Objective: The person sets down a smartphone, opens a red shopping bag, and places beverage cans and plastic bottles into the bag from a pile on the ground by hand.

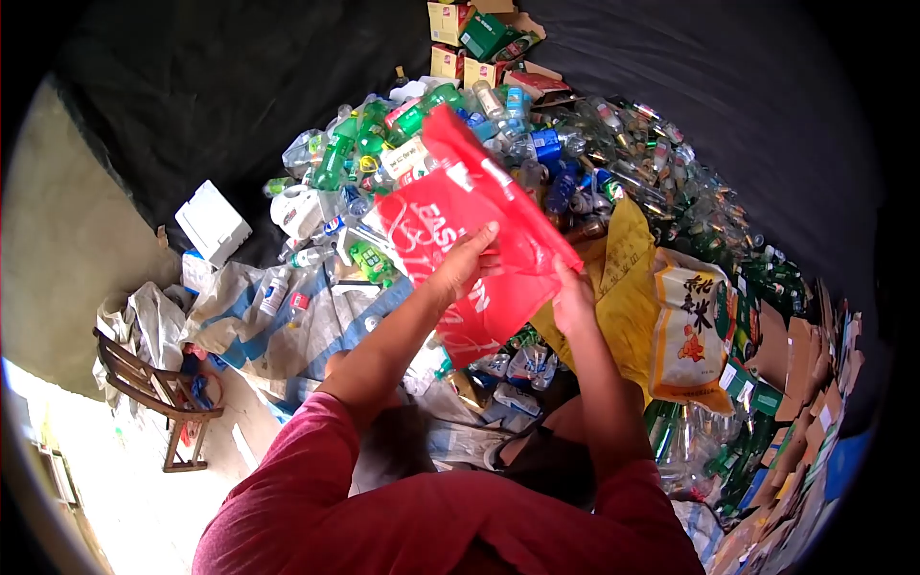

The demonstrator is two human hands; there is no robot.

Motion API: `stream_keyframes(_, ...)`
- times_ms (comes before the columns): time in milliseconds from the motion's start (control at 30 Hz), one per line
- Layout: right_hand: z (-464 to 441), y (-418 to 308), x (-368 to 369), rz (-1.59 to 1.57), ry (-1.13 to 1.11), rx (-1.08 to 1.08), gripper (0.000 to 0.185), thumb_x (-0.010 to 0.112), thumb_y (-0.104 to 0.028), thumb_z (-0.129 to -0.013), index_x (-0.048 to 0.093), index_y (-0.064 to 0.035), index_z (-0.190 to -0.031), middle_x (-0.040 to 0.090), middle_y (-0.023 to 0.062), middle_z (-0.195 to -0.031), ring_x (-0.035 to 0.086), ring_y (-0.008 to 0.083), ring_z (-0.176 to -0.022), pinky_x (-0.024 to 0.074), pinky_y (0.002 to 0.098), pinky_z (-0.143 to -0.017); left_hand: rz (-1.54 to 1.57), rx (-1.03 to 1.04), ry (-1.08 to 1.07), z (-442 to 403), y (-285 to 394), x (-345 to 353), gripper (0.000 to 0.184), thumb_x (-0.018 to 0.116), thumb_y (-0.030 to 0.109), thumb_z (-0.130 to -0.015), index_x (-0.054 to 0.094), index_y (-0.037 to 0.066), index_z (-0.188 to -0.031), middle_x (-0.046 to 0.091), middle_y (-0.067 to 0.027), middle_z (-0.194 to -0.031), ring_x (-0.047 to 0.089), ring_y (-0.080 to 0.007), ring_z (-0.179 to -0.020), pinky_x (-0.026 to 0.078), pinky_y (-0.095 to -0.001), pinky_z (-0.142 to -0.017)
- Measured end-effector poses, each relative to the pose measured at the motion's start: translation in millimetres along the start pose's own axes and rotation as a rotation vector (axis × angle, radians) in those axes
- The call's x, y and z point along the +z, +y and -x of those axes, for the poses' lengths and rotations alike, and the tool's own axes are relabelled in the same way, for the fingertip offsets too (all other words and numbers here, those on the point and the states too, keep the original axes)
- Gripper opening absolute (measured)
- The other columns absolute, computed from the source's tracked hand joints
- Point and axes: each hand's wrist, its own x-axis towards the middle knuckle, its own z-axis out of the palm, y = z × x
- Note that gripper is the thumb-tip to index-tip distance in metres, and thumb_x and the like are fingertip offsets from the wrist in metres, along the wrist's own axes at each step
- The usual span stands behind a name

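One red sheet (pixel 513 218) is lying under the left hand (pixel 468 261) — half-curled, its hold unclear — while the right hand (pixel 574 299) is pinching the edge; good handling is calling for even tension, clear of the yellow sack (pixel 623 257) right of both.

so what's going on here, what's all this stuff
Someone is holding a red printed bag with both hands, the left hand over its printed face and the right hand at its edge. Plastic bottles are heaped beyond it, and a yellow sack lies to the right.
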Motion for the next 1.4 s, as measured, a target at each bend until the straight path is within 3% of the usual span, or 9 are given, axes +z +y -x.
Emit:
stream_keyframes(200,2,39,1,0.285,-0.151,0.115,0.048,0.071,-0.017,-0.092,0.053,-0.0058,-0.134,0.064,0.0065,-0.123,0.059,0.0153,-0.109,0.0475,0.0331,-0.093,0.122,0.286,0.042,-23,-1,-22,0.038,0.075,0.021,-0.088,0.060,0.008,-0.120,0.071,-0.0094,-0.100,0.068,-0.0197,-0.090,0.054,-0.0375,-0.080)
stream_keyframes(300,2,24,4,0.506,0.052,-0.087,0.061,0.070,-0.009,-0.090,0.043,-0.0060,-0.144,0.060,0.0111,-0.128,0.058,0.0166,-0.113,0.0486,0.0314,-0.092,-1.035,0.573,0.440,-21,9,-33,0.045,0.066,0.016,-0.081,0.054,0.007,-0.124,0.064,-0.0232,-0.113,0.067,-0.0403,-0.094,0.055,-0.0474,-0.081)
stream_keyframes(467,-7,30,1,0.586,-0.147,-0.164,0.042,0.072,-0.013,-0.090,0.057,-0.0012,-0.127,0.066,0.0101,-0.116,0.062,0.0170,-0.105,0.0491,0.0294,-0.092,-1.564,0.535,0.398,13,2,0,0.054,0.060,0.019,-0.086,0.046,0.009,-0.136,0.060,-0.0200,-0.114,0.067,-0.0385,-0.095,0.055,-0.0477,-0.078)
stream_keyframes(633,18,14,28,0.173,-0.185,0.092,0.046,0.071,-0.035,-0.091,0.055,-0.0101,-0.127,0.063,0.0018,-0.116,0.060,0.0154,-0.106,0.0484,0.0308,-0.089,-1.585,0.754,0.122,44,-28,37,0.062,0.064,0.019,-0.081,0.045,0.005,-0.138,0.060,-0.0181,-0.113,0.066,-0.0359,-0.096,0.057,-0.0440,-0.077)
stream_keyframes(867,10,-10,7,-0.201,-0.128,0.122,0.033,0.066,-0.021,-0.091,0.058,-0.0059,-0.119,0.066,0.0072,-0.105,0.064,0.0216,-0.096,0.0510,0.0373,-0.089,-1.288,0.920,-0.146,67,-48,60,0.062,0.068,0.009,-0.076,0.050,0.003,-0.135,0.062,-0.0181,-0.112,0.066,-0.0331,-0.095,0.055,-0.0380,-0.080)
stream_keyframes(1067,-1,-25,-23,-0.108,-0.112,0.165,0.040,0.058,-0.005,-0.078,0.059,-0.0006,-0.117,0.067,0.0107,-0.112,0.065,0.0243,-0.103,0.0519,0.0397,-0.090,-0.265,0.231,-0.475,43,-44,46,0.045,0.071,0.008,-0.086,0.057,0.000,-0.128,0.063,-0.0081,-0.106,0.061,-0.0092,-0.089,0.052,-0.0273,-0.076)
stream_keyframes(1133,10,-38,-14,-0.090,-0.219,0.107,0.045,0.057,-0.002,-0.076,0.058,0.0008,-0.121,0.066,0.0114,-0.117,0.064,0.0247,-0.107,0.0511,0.0390,-0.094,-0.274,0.315,-0.382,48,-27,51,0.047,0.074,0.014,-0.085,0.058,0.004,-0.127,0.062,-0.0130,-0.101,0.065,-0.0164,-0.086,0.053,-0.0303,-0.079)
stream_keyframes(1200,11,-37,-16,-0.065,-0.271,0.118,0.050,0.053,0.001,-0.076,0.056,0.0017,-0.125,0.064,0.0121,-0.121,0.064,0.0252,-0.109,0.0503,0.0388,-0.097,-1.019,0.608,0.068,60,-7,54,0.043,0.072,0.023,-0.088,0.060,0.006,-0.125,0.061,-0.0130,-0.103,0.065,-0.0207,-0.088,0.053,-0.0321,-0.084)
stream_keyframes(1400,9,-35,-16,-0.018,-0.400,0.122,0.038,0.054,0.001,-0.087,0.059,-0.0008,-0.125,0.066,0.0099,-0.119,0.064,0.0222,-0.110,0.0511,0.0365,-0.096,-0.894,0.507,-0.136,32,-35,31,0.055,0.072,0.037,-0.089,0.057,0.008,-0.133,0.061,-0.0159,-0.118,0.064,-0.0260,-0.099,0.052,-0.0337,-0.088)
